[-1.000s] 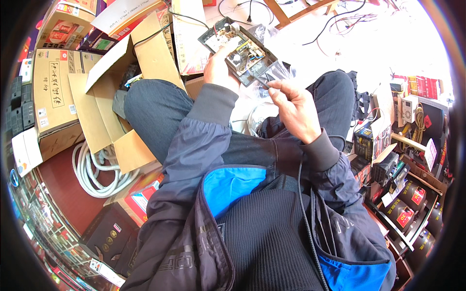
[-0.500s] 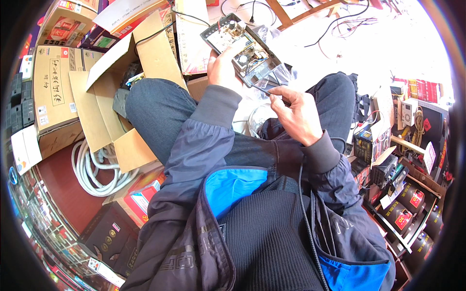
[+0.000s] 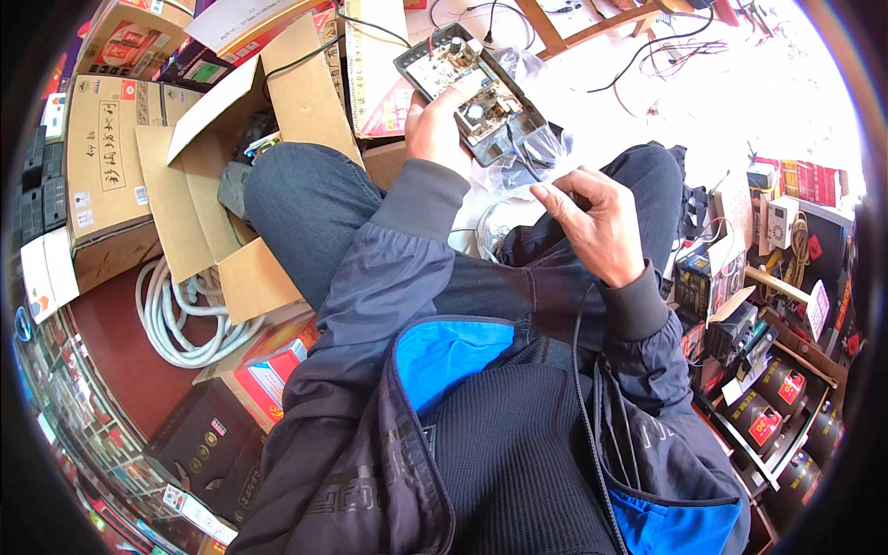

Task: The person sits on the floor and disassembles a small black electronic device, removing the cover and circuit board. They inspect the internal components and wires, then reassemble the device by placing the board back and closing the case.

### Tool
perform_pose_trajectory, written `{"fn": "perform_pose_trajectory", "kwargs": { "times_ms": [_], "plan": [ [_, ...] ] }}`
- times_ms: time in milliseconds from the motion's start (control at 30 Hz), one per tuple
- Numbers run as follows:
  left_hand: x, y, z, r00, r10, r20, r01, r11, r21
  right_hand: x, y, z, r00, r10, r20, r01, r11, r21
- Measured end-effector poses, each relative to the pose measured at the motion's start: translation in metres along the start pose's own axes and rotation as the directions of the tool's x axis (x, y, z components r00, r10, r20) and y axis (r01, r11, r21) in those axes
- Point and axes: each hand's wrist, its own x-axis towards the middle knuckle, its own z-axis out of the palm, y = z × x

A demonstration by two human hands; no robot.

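My left hand (image 3: 438,131) grips the near left side of an opened black-cased electronic device (image 3: 495,109). The device is tilted above my crossed legs, its circuit board and components exposed. A short dark lead (image 3: 530,165) sticks out at its near end, beside crumpled clear plastic (image 3: 548,151). Apart from the device, to its right and nearer me, is my right hand (image 3: 599,225). Its fingers are curled with the thumb pointing left; whatever they may hold is hidden.
At left stands an open cardboard box (image 3: 199,199), with a closed carton (image 3: 106,166) behind it and a coil of pale hose (image 3: 171,333) below. Black cables (image 3: 638,60) lie on the floor ahead. Boxes and a rack of dark cylinders (image 3: 758,416) stand at right.
My right hand has drawn back from the device's near end, toward the right and me, and its fingers have curled in. The device has shifted slightly right in view.
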Motion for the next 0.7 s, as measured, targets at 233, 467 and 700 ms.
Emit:
{"fn": "perform_pose_trajectory", "kwargs": {
  "times_ms": [233,467,700],
  "plan": [
    [-0.002,0.002,0.000,1.000,0.015,0.025,-0.016,0.999,0.035,-0.004,0.006,0.000,0.998,0.061,-0.024,-0.058,0.993,0.108],
    [-0.005,0.003,0.004,1.000,-0.019,0.001,0.019,0.999,0.041,-0.002,0.003,0.003,0.995,0.087,-0.041,-0.075,0.966,0.247],
    [-0.003,0.000,0.001,0.999,0.037,0.021,-0.038,0.997,0.069,0.012,0.006,0.008,1.000,-0.007,-0.030,0.008,0.999,0.036]
  ]
}}
